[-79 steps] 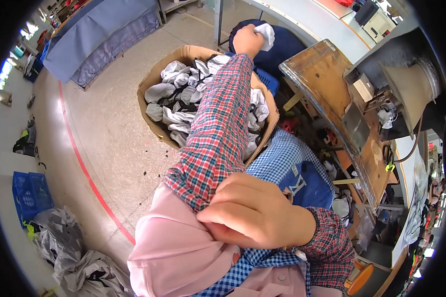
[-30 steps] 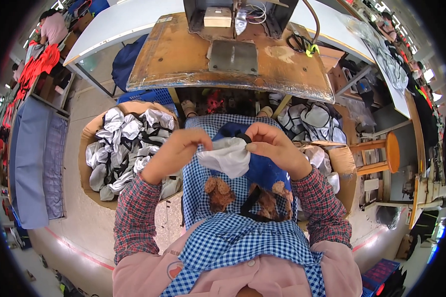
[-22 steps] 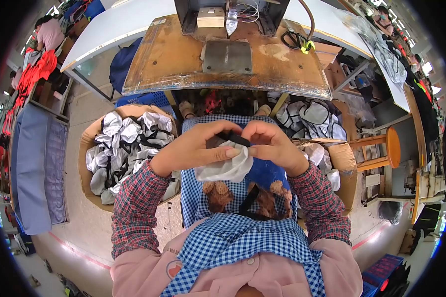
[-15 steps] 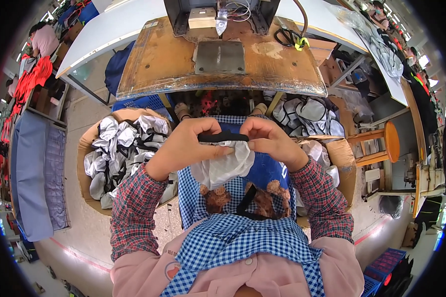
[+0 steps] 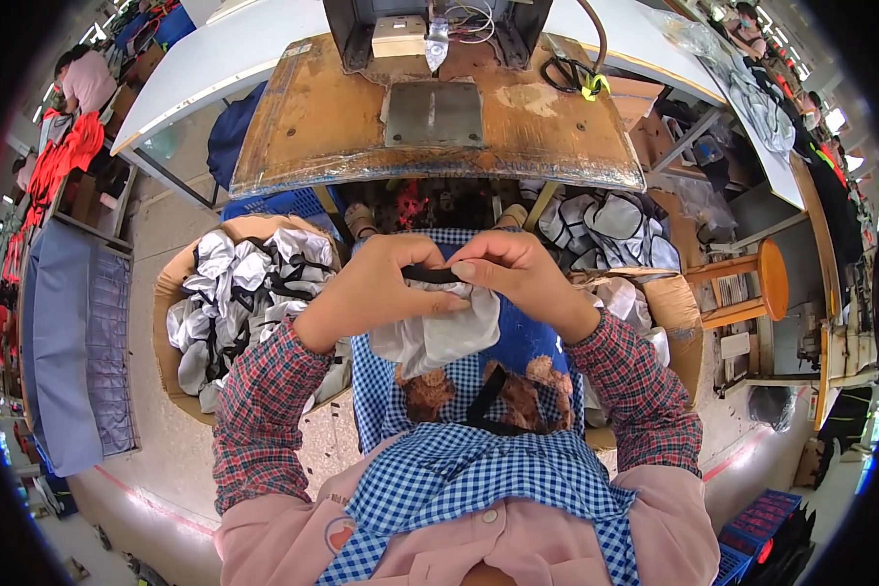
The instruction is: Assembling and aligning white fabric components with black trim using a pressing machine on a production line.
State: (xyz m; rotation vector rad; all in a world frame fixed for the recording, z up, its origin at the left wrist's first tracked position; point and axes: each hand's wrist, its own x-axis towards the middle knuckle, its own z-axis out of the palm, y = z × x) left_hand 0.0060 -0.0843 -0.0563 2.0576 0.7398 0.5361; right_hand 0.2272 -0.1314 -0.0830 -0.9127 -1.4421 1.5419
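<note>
A thin pale grey-white fabric piece [image 5: 439, 337] with a black edge band [image 5: 430, 274] hangs between my two hands, above my lap. My left hand [image 5: 376, 285] is closed on the band's left part, thumb below and fingers curled above. The fingertips of my right hand [image 5: 518, 275] pinch the band's right end, close to the left fingers. Below the band the cloth droops loosely over my blue checked apron [image 5: 371, 391]. A loose black strip [image 5: 487, 393] lies on the apron beneath it.
Ahead is a worn wooden worktable [image 5: 313, 117] carrying a machine [image 5: 435, 34] and black-handled scissors [image 5: 564, 71]. A carton [image 5: 171, 376] of white, black-edged pieces stands left, another carton [image 5: 676, 308] right. Beyond that is a wooden stool [image 5: 772, 280]. A person [image 5: 88, 80] sits far left.
My right hand has shifted slightly left along the band and now pinches it nearer my left fingers. Less of the black band shows, and the cloth has swung a little left.
</note>
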